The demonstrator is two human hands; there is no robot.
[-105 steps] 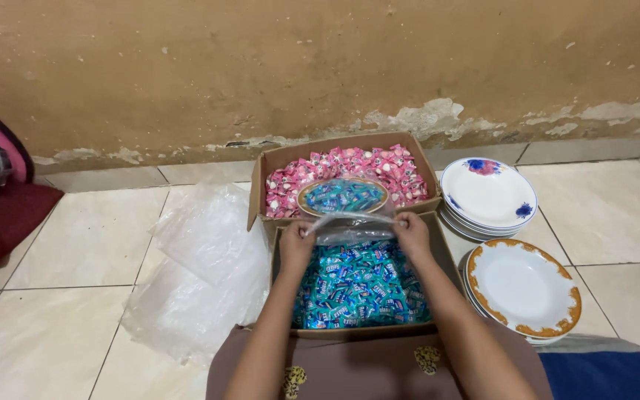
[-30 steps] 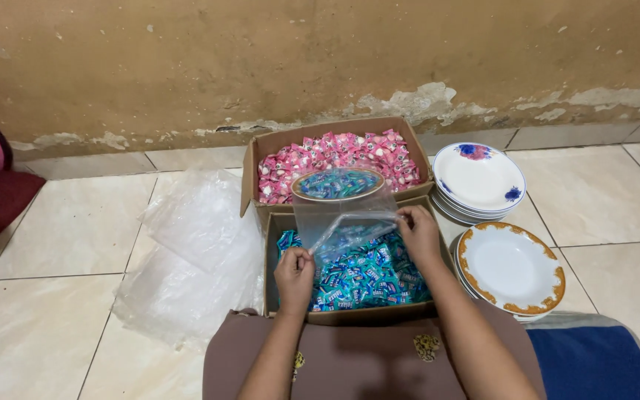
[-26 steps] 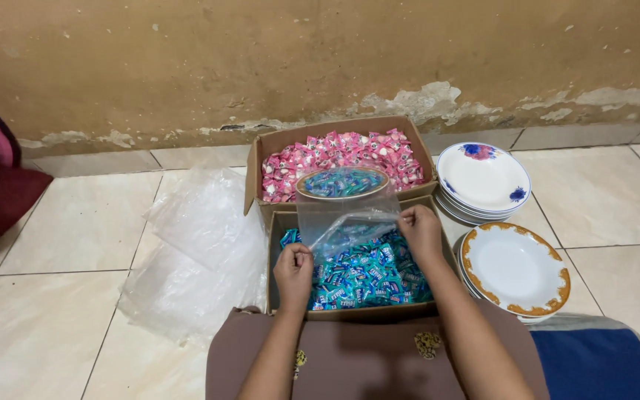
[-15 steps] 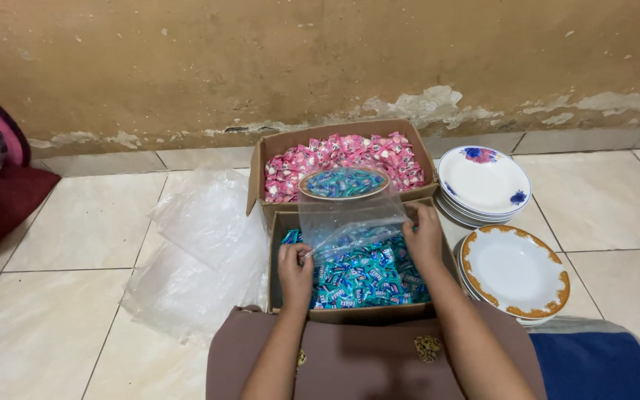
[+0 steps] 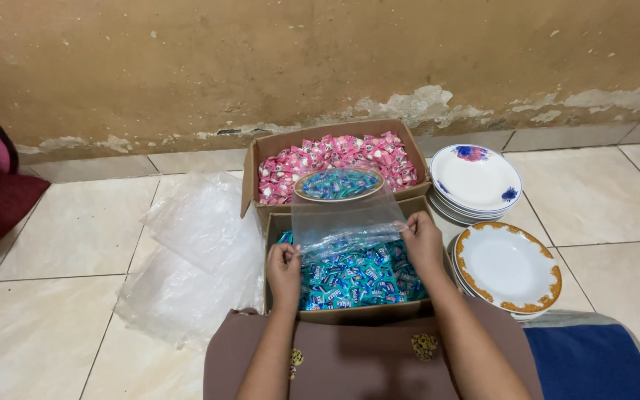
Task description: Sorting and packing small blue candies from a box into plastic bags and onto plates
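The person has two bare arms with no sleeves on them. The left hand (image 5: pixel 284 267) and the right hand (image 5: pixel 424 241) wear no gloves, rings or watch. At six o'clock a brown cloth (image 5: pixel 364 363) covers the lap. It has little gold leaf marks (image 5: pixel 425 346), one toward five o'clock and one toward seven.

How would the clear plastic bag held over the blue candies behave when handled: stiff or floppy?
The clear plastic bag is probably floppy and light: it sags and creases between the left hand and right hand. Its glossy film may be slippery.
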